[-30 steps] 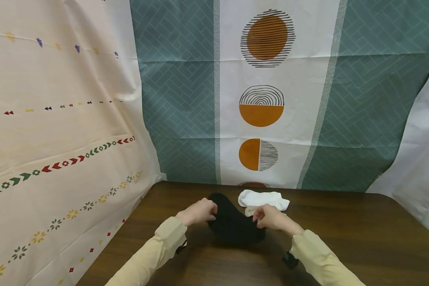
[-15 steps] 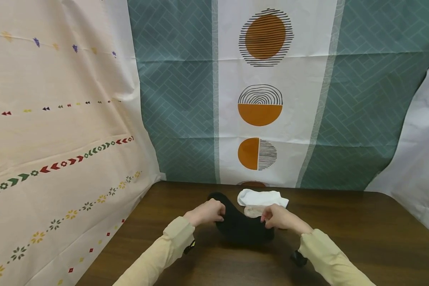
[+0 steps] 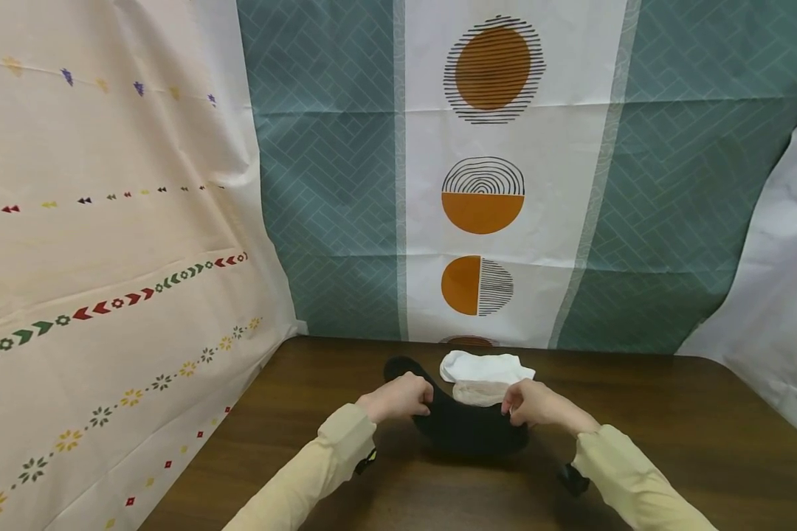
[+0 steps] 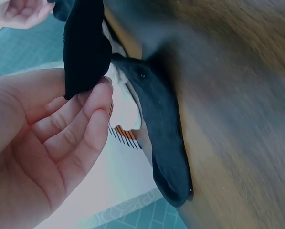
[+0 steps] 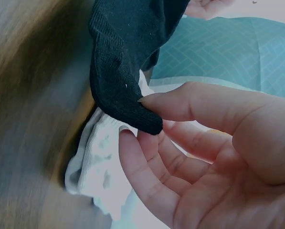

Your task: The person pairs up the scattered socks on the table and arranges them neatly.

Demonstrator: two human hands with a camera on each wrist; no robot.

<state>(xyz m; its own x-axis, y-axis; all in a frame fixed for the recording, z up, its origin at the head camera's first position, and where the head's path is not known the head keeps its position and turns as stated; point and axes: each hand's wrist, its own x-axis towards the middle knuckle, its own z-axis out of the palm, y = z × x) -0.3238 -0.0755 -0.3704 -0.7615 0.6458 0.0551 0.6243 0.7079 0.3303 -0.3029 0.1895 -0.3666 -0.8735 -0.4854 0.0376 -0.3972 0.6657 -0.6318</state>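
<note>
A black sock [image 3: 474, 431] hangs stretched sideways between my two hands, just over the table. My left hand [image 3: 401, 396] pinches its left end; the left wrist view shows the sock's edge [image 4: 82, 52] between thumb and fingers. With thumb and fingertips, my right hand [image 3: 538, 405] pinches the other end, where the black knit [image 5: 121, 71] tapers in the right wrist view. Behind the left hand lies a second black sock [image 4: 159, 114] on the tabletop, partly hidden in the head view.
Beyond the held sock lie a white sock [image 3: 486, 367] and a beige sock [image 3: 480, 392], side by side on the brown wooden table [image 3: 637, 435]. Patterned cloth [image 3: 332, 221] hangs at the table's back edge, and pale cloth [image 3: 139, 295] on the left.
Both hands have shifted to the right, carrying the black sock between them. More of the beige sock shows behind it. The second black sock stays where it was.
</note>
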